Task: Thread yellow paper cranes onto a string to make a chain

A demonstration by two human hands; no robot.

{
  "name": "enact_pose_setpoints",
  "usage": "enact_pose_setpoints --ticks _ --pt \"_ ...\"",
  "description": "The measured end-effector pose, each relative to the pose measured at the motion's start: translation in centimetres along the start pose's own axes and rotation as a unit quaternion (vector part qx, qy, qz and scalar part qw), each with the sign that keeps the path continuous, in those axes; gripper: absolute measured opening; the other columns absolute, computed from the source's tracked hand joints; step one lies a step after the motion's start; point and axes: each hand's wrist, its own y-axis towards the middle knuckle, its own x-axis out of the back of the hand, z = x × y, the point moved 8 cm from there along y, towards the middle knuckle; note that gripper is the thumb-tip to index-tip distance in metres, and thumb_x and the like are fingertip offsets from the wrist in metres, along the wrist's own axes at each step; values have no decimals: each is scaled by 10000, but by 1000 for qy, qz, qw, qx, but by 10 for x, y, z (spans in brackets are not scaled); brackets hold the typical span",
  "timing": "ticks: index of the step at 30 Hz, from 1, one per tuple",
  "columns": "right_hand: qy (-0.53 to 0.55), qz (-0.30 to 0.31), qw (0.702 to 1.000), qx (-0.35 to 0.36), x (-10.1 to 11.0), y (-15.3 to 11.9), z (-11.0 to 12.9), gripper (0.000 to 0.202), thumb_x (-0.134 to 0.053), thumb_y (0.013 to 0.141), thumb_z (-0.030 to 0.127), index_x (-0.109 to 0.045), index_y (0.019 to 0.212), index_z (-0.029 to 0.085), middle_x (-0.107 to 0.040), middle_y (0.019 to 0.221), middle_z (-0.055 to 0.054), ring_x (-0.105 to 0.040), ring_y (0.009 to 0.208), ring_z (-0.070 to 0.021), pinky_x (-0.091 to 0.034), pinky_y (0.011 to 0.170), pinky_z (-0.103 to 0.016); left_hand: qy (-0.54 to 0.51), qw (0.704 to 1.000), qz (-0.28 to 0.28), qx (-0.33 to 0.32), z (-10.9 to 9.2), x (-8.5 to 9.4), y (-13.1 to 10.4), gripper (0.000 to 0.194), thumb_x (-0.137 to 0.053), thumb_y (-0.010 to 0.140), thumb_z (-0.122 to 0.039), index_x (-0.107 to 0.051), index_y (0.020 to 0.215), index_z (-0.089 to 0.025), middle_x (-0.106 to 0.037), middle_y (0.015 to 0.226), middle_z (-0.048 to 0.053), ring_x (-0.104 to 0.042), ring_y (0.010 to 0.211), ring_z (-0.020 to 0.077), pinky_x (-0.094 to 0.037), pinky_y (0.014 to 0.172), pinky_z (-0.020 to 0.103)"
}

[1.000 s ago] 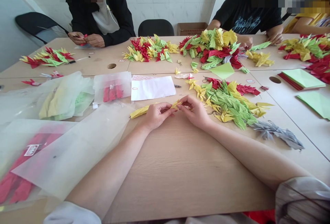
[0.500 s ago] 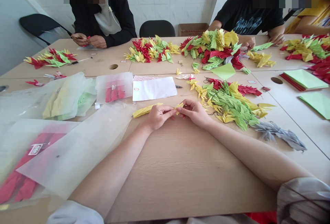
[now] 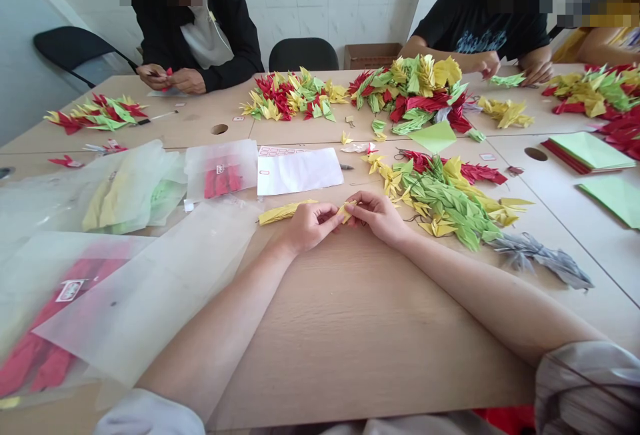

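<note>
Both my hands meet over the middle of the table, pinching one small yellow folded paper piece [image 3: 346,211] between them. My left hand [image 3: 311,227] grips its left side with thumb and forefinger. On the other side, my right hand [image 3: 376,216] holds it the same way; its lower fingers are partly hidden. A row of stacked yellow folded paper [image 3: 281,213] lies just behind my left hand. To the right of my right hand is a pile of green folded paper strands [image 3: 447,201], with yellow paper cranes [image 3: 385,175] strung on dark thread beside it.
Translucent plastic bags [image 3: 165,288] with red and yellow folded paper cover the left side. A white sheet [image 3: 300,171] and a pen [image 3: 347,167] lie ahead. Grey netting [image 3: 545,258] and green paper squares [image 3: 613,198] are at right. Two co-workers [image 3: 220,28] sit opposite, handling folded paper.
My hands stay in nearly the same place, with the yellow piece turned slightly between my fingers. Across the table, the right co-worker's green strand has shifted within that person's hands.
</note>
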Motion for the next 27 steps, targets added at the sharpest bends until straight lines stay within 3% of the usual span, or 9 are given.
enact_pose_setpoints --ticks 6,10,14,17,23,27 --pt "-29 2 1000 4 3 2 -2 391 -736 768 538 -592 793 176 -645 708 -3 -580 645 -132 -451 613 -253 -18 999 -34 27 2 5 1 352 -660 836 -485 -745 781 -149 -720 715 42 -661 651 160 -503 615 240" --pt "-74 21 997 6 2 4 0 417 -687 800 568 -586 726 170 -596 639 12 -521 601 -120 -398 587 -249 -26 999 -17 19 0 4 0 369 -658 836 -505 -746 763 -155 -708 685 33 -676 659 167 -531 621 247" --pt "-45 23 999 6 5 6 1 448 -604 846 601 -581 723 171 -579 634 8 -480 581 -116 -385 590 -257 -118 990 1 73 10 -3 -1 414 -630 848 -543 -713 862 -138 -724 847 60 -717 647 172 -585 622 270" --pt "-86 0 996 16 8 7 2 448 -553 882 592 -582 741 168 -498 592 34 -411 549 -106 -323 551 -254 -141 986 -12 89 14 -4 -2 413 -604 867 -547 -676 918 -144 -725 944 83 -723 636 169 -592 599 275" --pt "-118 6 992 36 2 2 8 417 -645 825 561 -555 721 168 -480 647 36 -374 579 -99 -272 542 -251 12 994 -105 26 -1 12 -6 388 -573 903 -499 -685 763 -155 -711 691 13 -502 378 73 -396 433 225" --pt "-95 -32 993 56 7 1 13 387 -636 839 551 -580 766 175 -542 697 9 -428 617 -117 -332 577 -259 75 985 -151 -27 -13 20 -9 448 -457 968 -468 -701 738 -171 -689 657 14 -530 509 115 -397 539 247"
